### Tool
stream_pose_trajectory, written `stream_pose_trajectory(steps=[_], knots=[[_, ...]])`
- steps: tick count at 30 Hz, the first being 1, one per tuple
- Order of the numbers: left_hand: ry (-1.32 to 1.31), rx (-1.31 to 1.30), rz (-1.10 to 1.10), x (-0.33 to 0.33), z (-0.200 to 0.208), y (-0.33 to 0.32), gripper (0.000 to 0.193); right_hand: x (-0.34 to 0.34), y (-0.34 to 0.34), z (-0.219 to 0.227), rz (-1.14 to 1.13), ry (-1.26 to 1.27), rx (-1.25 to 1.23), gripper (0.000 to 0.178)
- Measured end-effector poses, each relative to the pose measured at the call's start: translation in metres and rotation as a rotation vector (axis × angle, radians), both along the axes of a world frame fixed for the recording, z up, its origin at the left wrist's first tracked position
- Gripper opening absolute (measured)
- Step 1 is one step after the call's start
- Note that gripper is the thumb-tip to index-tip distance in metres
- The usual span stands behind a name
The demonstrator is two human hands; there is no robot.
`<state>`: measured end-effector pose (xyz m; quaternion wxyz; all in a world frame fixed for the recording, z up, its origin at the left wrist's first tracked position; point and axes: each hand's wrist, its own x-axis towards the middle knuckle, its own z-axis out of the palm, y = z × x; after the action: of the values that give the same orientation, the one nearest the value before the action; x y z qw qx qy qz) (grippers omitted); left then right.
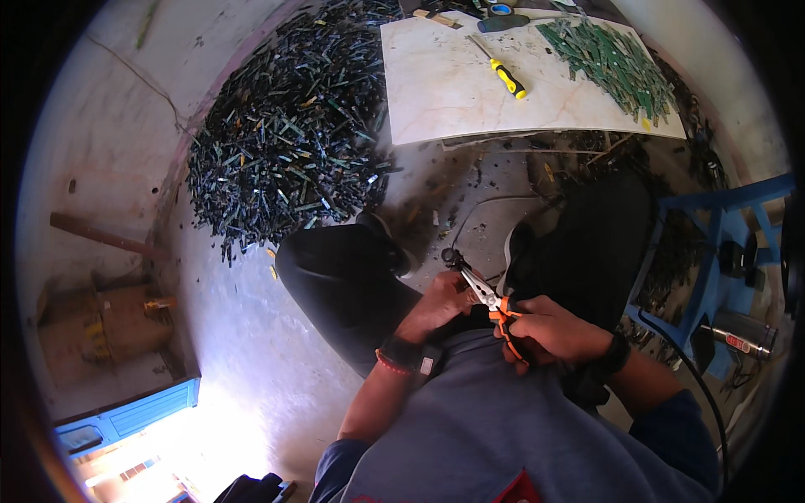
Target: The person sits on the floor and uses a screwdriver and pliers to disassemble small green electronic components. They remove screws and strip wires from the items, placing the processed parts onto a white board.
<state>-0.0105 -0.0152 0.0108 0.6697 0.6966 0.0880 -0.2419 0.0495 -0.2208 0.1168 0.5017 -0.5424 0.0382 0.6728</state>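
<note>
Just below the middle of the frame, the right hand (549,329) is closed around the orange handles of the pliers (485,293), whose nose points to the upper left. Its palm and part of the handles are hidden. The left hand (438,305) is curled beside the metal nose; whether it grips anything is hard to tell, since its fingertips are turned away. A small dark piece (453,257) shows at the tip of the pliers, too dim to identify or to say whether the jaws bite it.

At the upper left of centre, the heap of dark strips (293,126) is cut off by the top edge. At the upper right, green strips (608,67) overlap one another on a pale board (436,84). The blue stool (713,260) runs into the dark rim at right. Glare washes out the lower left.
</note>
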Motion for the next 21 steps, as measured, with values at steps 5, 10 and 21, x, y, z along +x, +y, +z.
stream_pose_trajectory(steps=[5,10,21], knots=[[0.093,-0.009,0.14,-0.004,-0.005,0.007,0.042,-0.001,-0.017,-0.034,0.279,-0.998,-0.013,0.02],[0.172,-0.154,0.296,-0.005,0.009,0.015,0.06,0.006,-0.009,-0.029,0.532,-1.34,-0.202,0.023],[0.117,-0.115,0.3,-0.006,0.004,0.003,0.06,-0.006,0.007,-0.04,0.577,-1.2,-0.248,0.024]])
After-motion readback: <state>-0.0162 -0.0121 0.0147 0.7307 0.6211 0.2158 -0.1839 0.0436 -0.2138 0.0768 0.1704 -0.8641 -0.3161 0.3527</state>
